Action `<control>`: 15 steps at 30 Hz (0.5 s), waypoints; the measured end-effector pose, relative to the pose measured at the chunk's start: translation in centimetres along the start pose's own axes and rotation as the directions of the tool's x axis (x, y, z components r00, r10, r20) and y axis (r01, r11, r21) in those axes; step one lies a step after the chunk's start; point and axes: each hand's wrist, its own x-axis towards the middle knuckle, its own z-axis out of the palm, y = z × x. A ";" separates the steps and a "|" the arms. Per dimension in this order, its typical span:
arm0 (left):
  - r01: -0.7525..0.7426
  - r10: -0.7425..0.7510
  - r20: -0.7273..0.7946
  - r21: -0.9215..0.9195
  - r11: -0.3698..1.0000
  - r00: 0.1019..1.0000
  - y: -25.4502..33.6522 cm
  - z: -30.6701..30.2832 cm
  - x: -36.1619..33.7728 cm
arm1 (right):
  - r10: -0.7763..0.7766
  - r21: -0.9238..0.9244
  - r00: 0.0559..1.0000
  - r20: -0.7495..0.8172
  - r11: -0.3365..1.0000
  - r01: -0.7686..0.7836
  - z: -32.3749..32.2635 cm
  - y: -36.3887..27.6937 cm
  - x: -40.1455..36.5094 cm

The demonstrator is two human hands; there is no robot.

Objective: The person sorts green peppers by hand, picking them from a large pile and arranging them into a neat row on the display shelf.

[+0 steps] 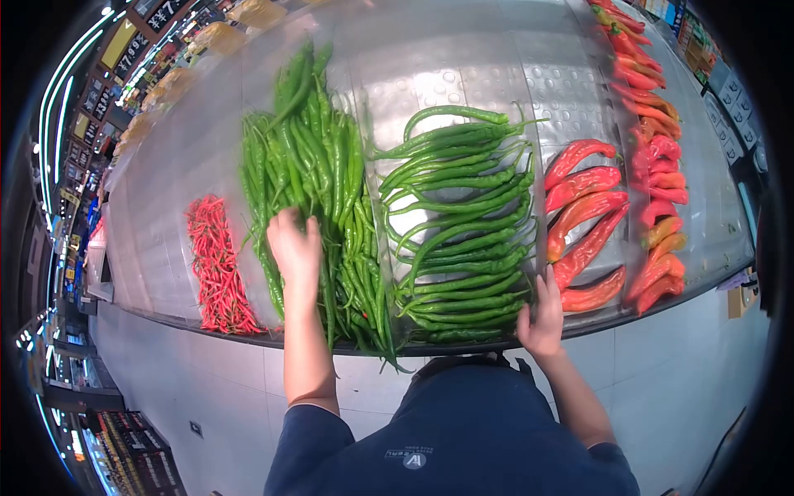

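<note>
My left hand [295, 248] reaches into a loose pile of long green chili peppers [335, 157]. Its fingers curl down on the peppers, and the fingertips are partly hidden. On the right, my right hand [542, 321] rests with fingers stretched out at a clear divider [539, 198]. It is beside the tips of a neat stack of larger green peppers [463, 231], which lie sideways in rows. Large red peppers [583, 215] lie just past the divider, near my right fingertips.
Small red chilies [217, 264] are heaped left of the green pile. More red-orange peppers [657, 182] line the far right behind another divider. The dimpled metal display table [447, 78] has a dark front edge. Yellowish bags [222, 37] and price signs [124, 45] stand at the far left.
</note>
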 end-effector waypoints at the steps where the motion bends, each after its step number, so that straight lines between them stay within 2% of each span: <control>1: 0.015 -0.016 0.045 0.024 1.000 0.999 -0.8 -0.2 0.5 | -0.004 0.005 1.000 0.003 1.000 0.004 0.0 0.0 -0.1; 2: 0.018 -0.019 0.039 0.028 0.999 0.999 -1.6 0.2 1.2 | -0.005 -0.005 1.000 0.001 1.000 0.005 0.0 0.0 -0.1; 4: 0.079 -0.061 0.144 -0.119 0.990 0.988 -2.5 1.0 2.7 | -0.014 -0.016 1.000 -0.011 1.000 0.014 -0.1 -0.2 0.1; 5: 0.078 -0.061 0.143 -0.119 0.990 0.988 -2.4 1.3 3.3 | -0.015 -0.016 1.000 -0.012 1.000 0.015 -0.1 -0.3 0.1; 7: 0.172 -0.165 0.172 -0.027 0.985 0.971 -1.7 1.6 4.5 | -0.045 -0.029 0.998 -0.033 0.999 0.044 -0.2 -0.4 0.3; 8: 0.141 -0.144 0.083 0.042 0.989 0.986 -1.7 2.3 4.7 | -0.048 -0.031 0.998 -0.035 0.998 0.047 -0.2 -0.5 0.3; 9: 0.141 -0.144 0.081 0.039 0.989 0.986 -1.2 2.2 5.0 | -0.054 -0.035 0.998 -0.039 0.998 0.052 -0.3 -0.6 0.4; 11: 0.132 -0.155 0.129 0.169 0.977 0.979 -0.2 1.8 5.6 | -0.061 -0.040 0.997 -0.044 0.997 0.059 -0.3 -0.7 0.5; 13: 0.233 -0.245 0.179 0.082 0.969 0.953 -0.4 1.1 6.6 | -0.070 -0.033 0.996 -0.050 0.997 0.068 -0.4 -0.8 0.6; 15: 0.299 -0.298 0.132 0.016 0.954 0.945 -0.4 -0.5 6.9 | -0.071 -0.031 0.996 -0.057 0.997 0.069 -0.4 -0.6 0.6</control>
